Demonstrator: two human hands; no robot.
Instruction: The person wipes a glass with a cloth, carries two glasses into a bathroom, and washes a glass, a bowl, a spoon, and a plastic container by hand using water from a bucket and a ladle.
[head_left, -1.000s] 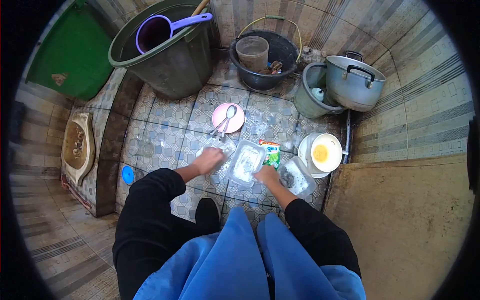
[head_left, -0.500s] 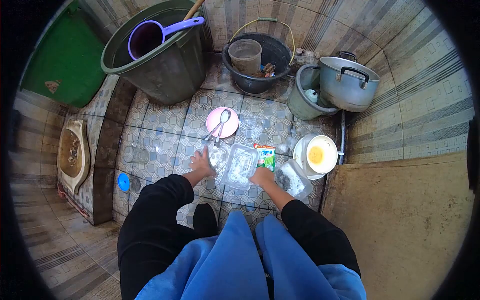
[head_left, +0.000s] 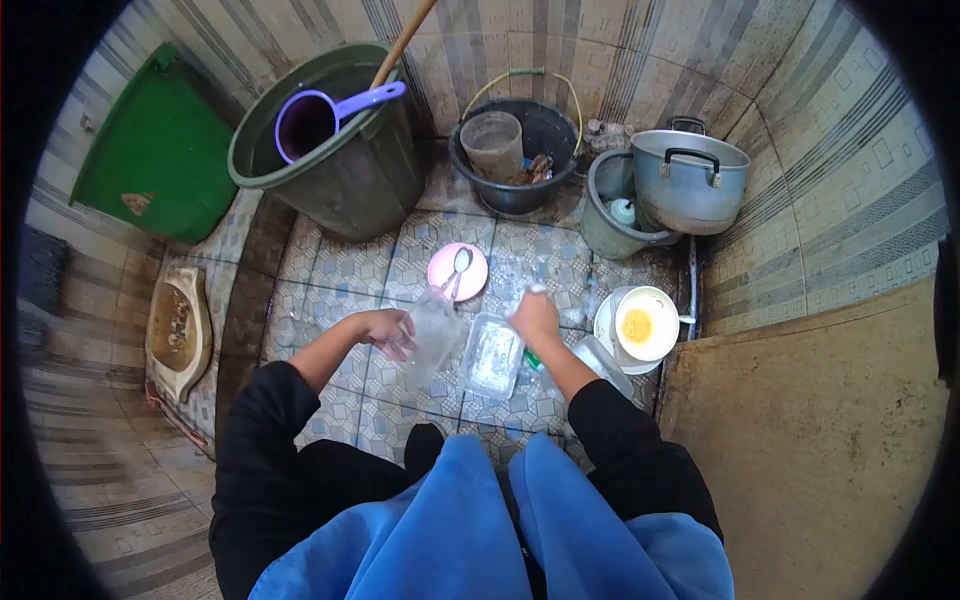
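My left hand (head_left: 388,333) is closed on the edge of a clear plastic container (head_left: 433,340), which is tilted and raised a little off the floor. A rectangular clear plastic container (head_left: 493,357) with white suds in it rests on the tiles between my hands. Above its right side, my right hand (head_left: 535,318) is closed, and something small and whitish shows at its top; I cannot make out what it is. Below that hand a bit of the green soap packet (head_left: 532,359) shows. Another clear container (head_left: 603,365) sits partly behind my right forearm.
A pink plate (head_left: 440,270) with spoons lies ahead. On the right stand a white bowl (head_left: 660,338) with yellowish liquid, a grey bucket (head_left: 603,235) and a metal pot (head_left: 690,190). Farther back are a black bucket (head_left: 510,200) and a large green bin (head_left: 350,200) with a purple dipper (head_left: 305,125).
My left hand has lifted the clear container from the floor and moved left. My right hand has moved up and off the sudsy container's edge, now closed. The view has shifted slightly.
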